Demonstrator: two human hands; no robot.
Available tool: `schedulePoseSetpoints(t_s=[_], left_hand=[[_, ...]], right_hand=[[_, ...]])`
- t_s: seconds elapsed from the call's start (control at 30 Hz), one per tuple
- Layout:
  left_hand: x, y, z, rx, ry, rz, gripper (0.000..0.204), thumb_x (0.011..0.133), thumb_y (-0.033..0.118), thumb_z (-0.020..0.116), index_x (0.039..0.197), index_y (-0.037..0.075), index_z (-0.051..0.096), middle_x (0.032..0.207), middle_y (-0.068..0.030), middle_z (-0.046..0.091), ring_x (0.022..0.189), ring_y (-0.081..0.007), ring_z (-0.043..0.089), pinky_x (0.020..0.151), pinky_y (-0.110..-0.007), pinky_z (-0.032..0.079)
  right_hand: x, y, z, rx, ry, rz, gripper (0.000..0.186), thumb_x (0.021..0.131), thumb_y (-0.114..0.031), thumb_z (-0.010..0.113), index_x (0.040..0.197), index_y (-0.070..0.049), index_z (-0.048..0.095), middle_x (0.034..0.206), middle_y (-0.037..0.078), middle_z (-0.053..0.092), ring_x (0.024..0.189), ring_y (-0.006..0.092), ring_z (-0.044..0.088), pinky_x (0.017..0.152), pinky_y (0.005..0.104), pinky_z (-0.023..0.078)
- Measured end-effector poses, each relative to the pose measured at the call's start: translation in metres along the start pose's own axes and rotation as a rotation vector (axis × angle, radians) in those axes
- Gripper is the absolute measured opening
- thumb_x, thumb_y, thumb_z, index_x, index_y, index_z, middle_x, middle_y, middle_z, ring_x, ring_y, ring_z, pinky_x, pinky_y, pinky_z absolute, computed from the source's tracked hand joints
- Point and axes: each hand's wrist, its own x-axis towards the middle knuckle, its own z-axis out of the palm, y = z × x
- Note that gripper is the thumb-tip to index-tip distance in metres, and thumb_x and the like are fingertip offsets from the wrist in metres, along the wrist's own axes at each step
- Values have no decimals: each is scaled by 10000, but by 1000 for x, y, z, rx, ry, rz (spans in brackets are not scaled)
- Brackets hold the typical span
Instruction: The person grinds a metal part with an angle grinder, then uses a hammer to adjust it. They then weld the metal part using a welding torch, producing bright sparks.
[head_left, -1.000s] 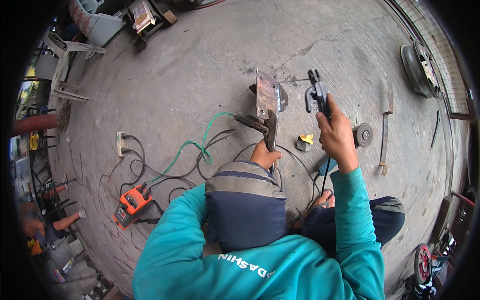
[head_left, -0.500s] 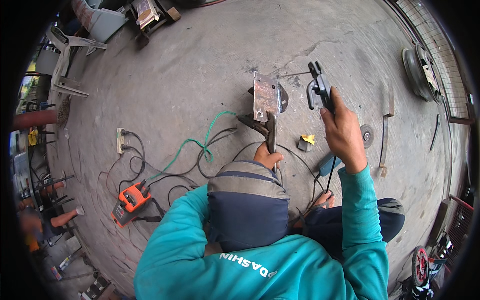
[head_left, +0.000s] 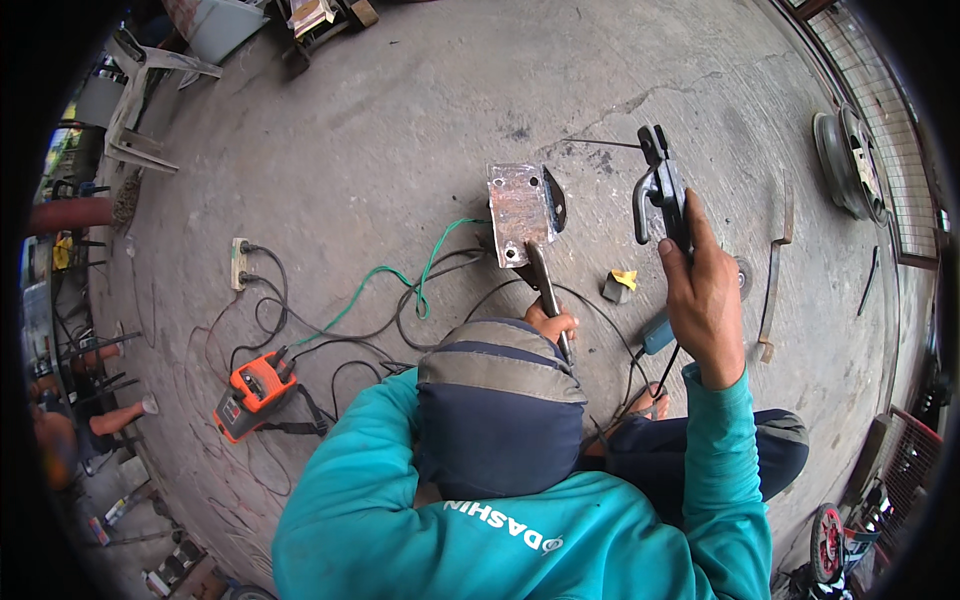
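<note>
While right grip [head_left: 708,305] is wrapped round an electrode holder [head_left: 671,195], left grip [head_left: 552,322] round metal clamp [head_left: 543,276], pale tub [head_left: 226,30], contents unclear

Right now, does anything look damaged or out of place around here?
A little: black cables lie in loose loops near the orange machine, looking untidy. Beyond the electrode holder, a jagged crack runs through the concrete floor. The metal plate looks rusty and scuffed.

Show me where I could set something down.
Bare grey concrete floor stretches between the pale plastic chair and the rusty rectangular metal plate; a narrower patch separates the bent flat metal strip and thin dark bar. Black cables crowd the area between the left hand and orange-black boxy machine.
</note>
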Motion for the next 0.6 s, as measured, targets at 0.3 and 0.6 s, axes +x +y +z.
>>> schedulePoseSetpoints(t_s=[0.3,0.6], left_hand=[[-2,19,5,237,-91,13,219,895,21,742,1077,41,622,912,-30,658,827,-136,664,727,-303,538],[0,17,-1,101,-94,-80,259,892,48,760,1093,51,597,940,-25,647,867,-133,657,741,-310,539]], right_hand=[[-8,16,19,-114,100,-181,580,997,-103,601,1539,9,425,1114,278,704,984,348,712,886,408,531],[-11,20,13,131,77,140,569,967,-111,582,1488,74,448,1195,296,705,1091,379,721,951,381,529]])
